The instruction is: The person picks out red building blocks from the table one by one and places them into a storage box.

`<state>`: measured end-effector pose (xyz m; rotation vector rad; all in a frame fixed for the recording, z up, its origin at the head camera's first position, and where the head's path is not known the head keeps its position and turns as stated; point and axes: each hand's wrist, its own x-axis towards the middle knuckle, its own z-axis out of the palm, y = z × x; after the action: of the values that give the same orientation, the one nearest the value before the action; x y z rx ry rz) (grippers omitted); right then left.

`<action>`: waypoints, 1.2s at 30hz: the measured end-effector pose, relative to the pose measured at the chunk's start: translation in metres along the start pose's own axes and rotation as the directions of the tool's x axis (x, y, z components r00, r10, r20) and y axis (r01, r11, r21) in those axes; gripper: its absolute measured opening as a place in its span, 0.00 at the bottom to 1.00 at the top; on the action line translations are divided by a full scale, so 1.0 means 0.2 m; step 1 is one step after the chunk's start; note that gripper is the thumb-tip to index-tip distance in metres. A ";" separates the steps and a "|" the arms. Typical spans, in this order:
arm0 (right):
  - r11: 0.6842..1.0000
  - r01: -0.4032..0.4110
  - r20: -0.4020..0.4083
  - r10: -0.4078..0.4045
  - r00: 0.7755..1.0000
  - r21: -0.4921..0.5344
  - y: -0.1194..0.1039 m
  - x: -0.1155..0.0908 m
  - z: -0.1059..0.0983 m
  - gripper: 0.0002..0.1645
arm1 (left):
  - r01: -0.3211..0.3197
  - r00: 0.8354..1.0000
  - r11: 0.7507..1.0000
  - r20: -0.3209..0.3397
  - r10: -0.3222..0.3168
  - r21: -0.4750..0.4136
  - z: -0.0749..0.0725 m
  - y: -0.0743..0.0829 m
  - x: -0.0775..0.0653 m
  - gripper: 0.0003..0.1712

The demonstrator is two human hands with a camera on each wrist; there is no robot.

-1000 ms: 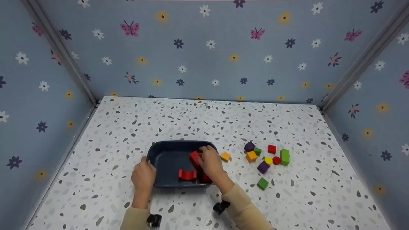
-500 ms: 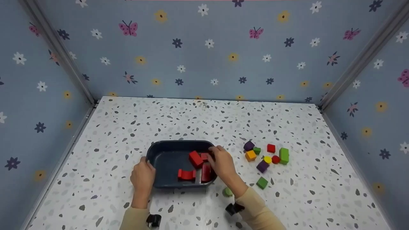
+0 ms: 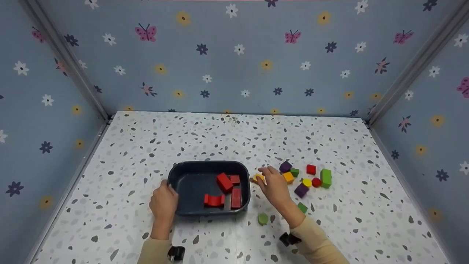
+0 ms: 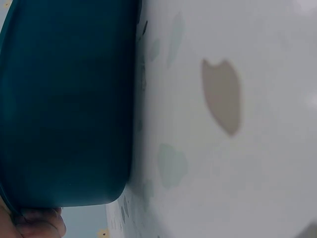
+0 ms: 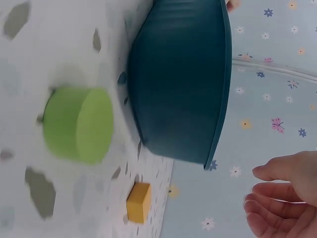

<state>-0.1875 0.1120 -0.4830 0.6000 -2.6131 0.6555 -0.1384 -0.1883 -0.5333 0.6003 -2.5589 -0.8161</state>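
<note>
My left hand (image 3: 163, 201) grips the left rim of a dark blue rectangular dish (image 3: 196, 189); in the left wrist view its fingers (image 4: 44, 223) curl at the dish's edge. Inside the dish lie red blocks: an arch (image 3: 214, 201), a tilted long block (image 3: 224, 183), a small one (image 3: 235, 179) and another long one (image 3: 236, 198). Right of the dish, my right hand (image 3: 277, 189) is above the table with fingers relaxed and holding nothing. It partly covers a small orange block (image 3: 258, 177) in the head view; the right wrist view shows that block (image 5: 139, 202) uncovered on the table.
A green cylinder (image 3: 262, 219) stands near the dish's front right corner. Farther right lie loose blocks, among them an orange cube (image 3: 288, 178), purple blocks (image 3: 301, 190), a red cube (image 3: 311, 169) and a tall green block (image 3: 325, 178). Flowered walls (image 3: 234, 55) enclose the table.
My right hand has come out of the dish and moved right, over the orange block, uncovering the red blocks and the green cylinder. My left hand stays on the rim.
</note>
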 end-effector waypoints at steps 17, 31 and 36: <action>0.994 0.033 0.024 -0.031 0.999 -0.099 0.17 -0.04 -0.12 0.11 | -0.012 1.000 1.000 0.010 0.012 0.008 0.00 0.00 0.00 0.11; 0.995 -0.097 0.211 0.099 0.972 -0.021 0.34 -0.05 -0.23 0.16 | -0.006 1.000 1.000 0.008 0.006 0.009 -0.01 0.00 0.00 0.12; 0.997 -0.079 0.264 0.074 0.962 0.008 0.42 -0.04 -0.28 0.17 | -0.002 1.000 1.000 0.007 0.002 0.010 0.00 0.00 0.00 0.12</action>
<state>-0.2071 0.2102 -0.4696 0.6332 -2.8928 0.6645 -0.1385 -0.1895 -0.5329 0.5989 -2.5704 -0.8070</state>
